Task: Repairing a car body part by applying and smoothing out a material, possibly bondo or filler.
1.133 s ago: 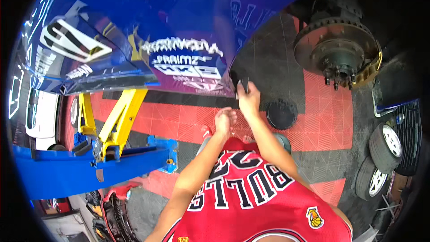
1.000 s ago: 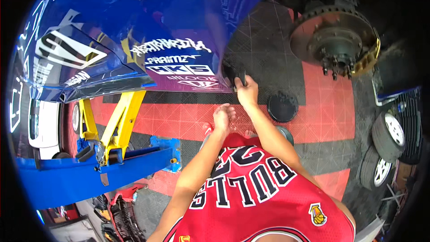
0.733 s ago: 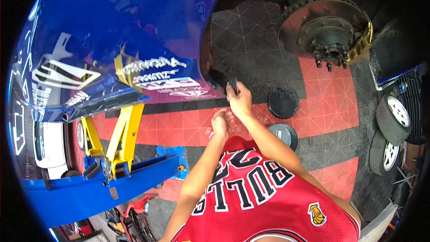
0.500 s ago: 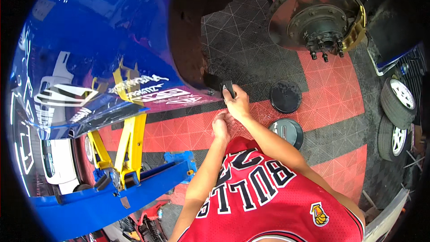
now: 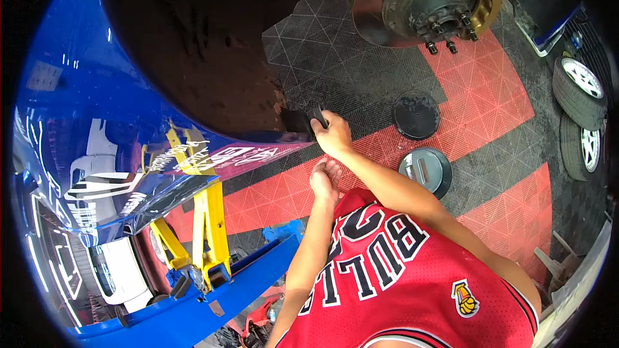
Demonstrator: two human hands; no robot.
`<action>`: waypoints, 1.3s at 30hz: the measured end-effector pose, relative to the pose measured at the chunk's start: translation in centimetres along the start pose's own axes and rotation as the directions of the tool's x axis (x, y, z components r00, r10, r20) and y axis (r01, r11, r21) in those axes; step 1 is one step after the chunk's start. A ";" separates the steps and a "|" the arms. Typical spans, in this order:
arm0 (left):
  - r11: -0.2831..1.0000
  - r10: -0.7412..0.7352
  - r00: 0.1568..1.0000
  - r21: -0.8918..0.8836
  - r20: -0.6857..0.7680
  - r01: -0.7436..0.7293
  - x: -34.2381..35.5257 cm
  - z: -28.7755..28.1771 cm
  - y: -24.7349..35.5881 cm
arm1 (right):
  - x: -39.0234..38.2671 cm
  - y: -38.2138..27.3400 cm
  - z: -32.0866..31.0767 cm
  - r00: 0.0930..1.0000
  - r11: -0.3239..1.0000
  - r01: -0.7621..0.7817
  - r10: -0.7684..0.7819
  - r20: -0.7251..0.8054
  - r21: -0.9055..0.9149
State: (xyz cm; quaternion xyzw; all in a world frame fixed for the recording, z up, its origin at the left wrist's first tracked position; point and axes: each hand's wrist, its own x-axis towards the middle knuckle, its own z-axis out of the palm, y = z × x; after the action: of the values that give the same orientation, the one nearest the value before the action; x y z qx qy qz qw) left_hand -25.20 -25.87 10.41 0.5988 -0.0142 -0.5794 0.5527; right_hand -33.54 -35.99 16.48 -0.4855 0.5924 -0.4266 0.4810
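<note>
My right hand [image 5: 330, 130] grips a small dark flat piece [image 5: 316, 115] at the lower rear corner of a blue body panel [image 5: 71, 90], beside the brown inner edge of the wheel arch [image 5: 213, 64]. Below it, my left hand [image 5: 324, 177] is open with loosely curled fingers, holding nothing. A bare brake disc [image 5: 367, 6] with a hub, wheel studs and gold caliper [image 5: 489, 6] hangs above, to the right.
A black round lid [image 5: 416, 116] and a grey round object [image 5: 423, 173] lie on red and dark floor tiles [image 5: 490, 212]. Two white-rimmed tyres [image 5: 574, 96] are at right. A yellow lift arm [image 5: 209, 232] on blue steel [image 5: 193, 322] and a white car [image 5: 126, 274] are at lower left.
The view has swung so the panel shifts left and more dark wheel-arch interior shows. The brake disc sits higher in the picture. My right hand still grips the dark piece.
</note>
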 end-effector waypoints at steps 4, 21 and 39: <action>1.000 -0.019 1.000 -0.011 0.010 0.020 -0.5 -0.5 0.0 | -0.1 0.2 0.0 0.996 0.995 0.085 -0.084 -0.028 0.043; 0.997 -0.072 0.997 0.002 0.018 0.072 -0.8 -1.8 0.4 | 0.8 -1.0 -0.1 0.988 0.986 0.150 -0.149 -0.032 0.071; 0.981 -0.122 0.991 -0.159 -0.061 0.111 1.0 -6.6 3.8 | -3.1 1.4 -0.1 0.976 0.983 0.178 -0.171 -0.132 0.045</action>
State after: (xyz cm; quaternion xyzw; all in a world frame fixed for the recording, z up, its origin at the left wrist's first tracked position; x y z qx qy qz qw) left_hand -17.77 -23.73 10.49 0.5738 0.0858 -0.5887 0.5629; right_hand -33.71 -32.71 15.57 -0.4934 0.5649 -0.5139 0.4163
